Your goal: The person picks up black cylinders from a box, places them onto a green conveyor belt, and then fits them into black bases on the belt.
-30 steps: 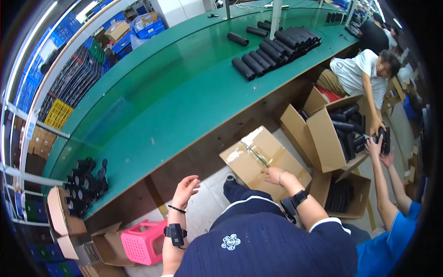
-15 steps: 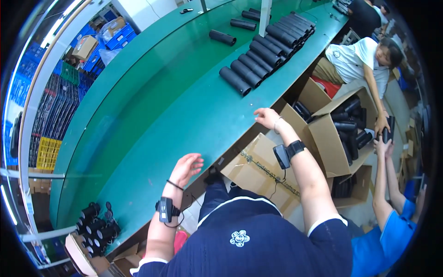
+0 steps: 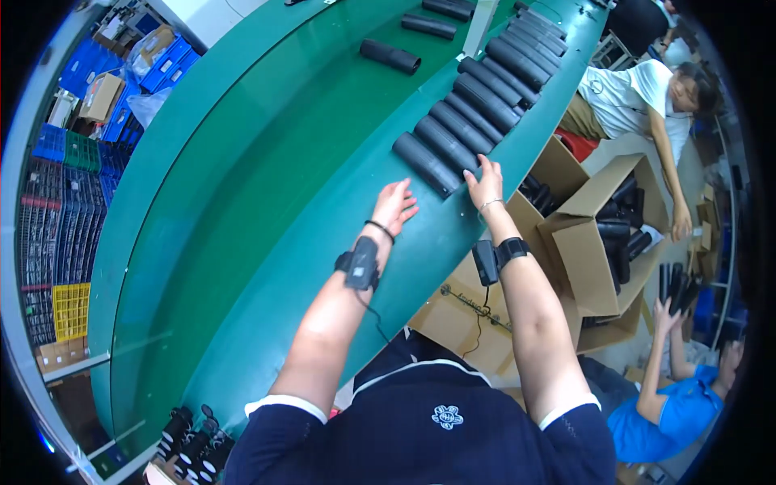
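Black cylinders [image 3: 427, 164] lie side by side in a long row on the green bench [image 3: 323, 267], which runs away to the far right. My left hand [image 3: 396, 208] is just short of the nearest cylinder's left side, with its fingers apart and nothing in them. At that cylinder's near right end is my right hand [image 3: 486, 183], thumb and fingers spread around empty space. Whether its fingertips touch the neighbouring cylinder [image 3: 449, 142] I cannot tell. Each of my forearms carries a strapped black device with a cable.
More cylinders [image 3: 390, 56] lie on the sunken green belt beyond a metal post [image 3: 477, 28]. An open carton [image 3: 582, 267] full of black cylinders stands right of the bench. Two people work there, one in white [image 3: 638, 97], one in blue [image 3: 667, 412] holding cylinders.
Both my hands have moved forward over the bench to the near end of the row. The person in blue has drawn cylinders away from the other person's hand.
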{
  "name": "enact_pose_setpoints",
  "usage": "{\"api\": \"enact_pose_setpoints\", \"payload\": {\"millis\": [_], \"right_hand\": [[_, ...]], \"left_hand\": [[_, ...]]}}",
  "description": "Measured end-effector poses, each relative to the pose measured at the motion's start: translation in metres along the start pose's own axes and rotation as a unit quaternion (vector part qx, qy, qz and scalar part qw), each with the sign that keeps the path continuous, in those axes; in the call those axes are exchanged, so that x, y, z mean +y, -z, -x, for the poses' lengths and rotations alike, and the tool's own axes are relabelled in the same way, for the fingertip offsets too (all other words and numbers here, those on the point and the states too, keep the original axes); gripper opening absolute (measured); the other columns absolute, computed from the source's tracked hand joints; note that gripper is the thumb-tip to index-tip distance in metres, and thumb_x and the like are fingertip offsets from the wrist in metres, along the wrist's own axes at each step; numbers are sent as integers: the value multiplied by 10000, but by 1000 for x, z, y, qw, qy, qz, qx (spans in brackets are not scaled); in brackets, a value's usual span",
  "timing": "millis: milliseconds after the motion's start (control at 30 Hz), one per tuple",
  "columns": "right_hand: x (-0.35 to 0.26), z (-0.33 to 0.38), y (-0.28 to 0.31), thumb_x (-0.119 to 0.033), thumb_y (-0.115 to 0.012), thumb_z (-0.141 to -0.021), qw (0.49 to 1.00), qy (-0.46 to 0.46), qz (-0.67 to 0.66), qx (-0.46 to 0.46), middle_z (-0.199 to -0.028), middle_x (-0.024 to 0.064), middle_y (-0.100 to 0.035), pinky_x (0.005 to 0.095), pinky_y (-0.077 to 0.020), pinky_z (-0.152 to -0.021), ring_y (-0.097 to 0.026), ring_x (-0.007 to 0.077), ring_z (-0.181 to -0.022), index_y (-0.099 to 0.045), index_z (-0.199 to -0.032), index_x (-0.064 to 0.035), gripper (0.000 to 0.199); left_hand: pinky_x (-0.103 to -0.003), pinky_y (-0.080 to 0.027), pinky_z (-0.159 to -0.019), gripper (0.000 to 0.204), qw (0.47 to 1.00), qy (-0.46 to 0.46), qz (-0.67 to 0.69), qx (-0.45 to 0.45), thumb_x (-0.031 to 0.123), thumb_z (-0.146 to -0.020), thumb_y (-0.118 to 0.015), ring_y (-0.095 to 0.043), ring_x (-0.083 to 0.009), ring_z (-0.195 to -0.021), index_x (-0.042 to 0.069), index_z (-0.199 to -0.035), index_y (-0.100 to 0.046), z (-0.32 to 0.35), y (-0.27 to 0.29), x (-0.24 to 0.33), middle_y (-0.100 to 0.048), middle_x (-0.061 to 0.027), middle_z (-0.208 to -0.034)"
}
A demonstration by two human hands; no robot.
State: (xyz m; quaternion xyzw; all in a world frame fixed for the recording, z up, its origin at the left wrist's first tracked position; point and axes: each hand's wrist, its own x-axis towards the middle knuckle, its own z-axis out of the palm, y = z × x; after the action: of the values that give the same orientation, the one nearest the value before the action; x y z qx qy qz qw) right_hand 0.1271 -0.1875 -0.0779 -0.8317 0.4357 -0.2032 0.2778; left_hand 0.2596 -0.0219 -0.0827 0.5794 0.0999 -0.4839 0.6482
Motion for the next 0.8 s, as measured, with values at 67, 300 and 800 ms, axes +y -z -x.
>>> {"api": "enact_pose_setpoints", "payload": {"millis": [67, 300, 800], "right_hand": [[-4, 0, -9, -184, -702, -768, 994, -63, 94, 2, -1204, 205, -497, 397, -426, -927, -507, 349, -1086, -498, -1231, -60, 521], [13, 7, -17, -186, -774, -703, 994, -64, -85, -14, -1074, 129, -531, 349, -474, -809, -555, 271, -896, -470, -1139, -33, 553], [-61, 138, 18, 34, -684, -650, 976, 167, -133, -37, -1152, 118, -457, 380, -438, -934, -504, 283, -1097, -520, -1193, -52, 574]], "left_hand": [[-363, -522, -777, 543, 997, -16, -44, 64, 381, -818, -670, -612, -260, -895, -10, -1156, -506, -19, -28, 8, -603, -150, -1043], [-348, -488, -835, 732, 937, -217, -250, 110, 366, -730, -751, -624, -280, -947, -119, -1178, -435, -50, -55, 8, -613, -219, -1065], [-521, -504, -777, 582, 913, -12, 322, -249, 474, -732, -641, -594, -311, -866, 72, -1127, -494, 36, 59, -36, -580, -138, -989]]}}
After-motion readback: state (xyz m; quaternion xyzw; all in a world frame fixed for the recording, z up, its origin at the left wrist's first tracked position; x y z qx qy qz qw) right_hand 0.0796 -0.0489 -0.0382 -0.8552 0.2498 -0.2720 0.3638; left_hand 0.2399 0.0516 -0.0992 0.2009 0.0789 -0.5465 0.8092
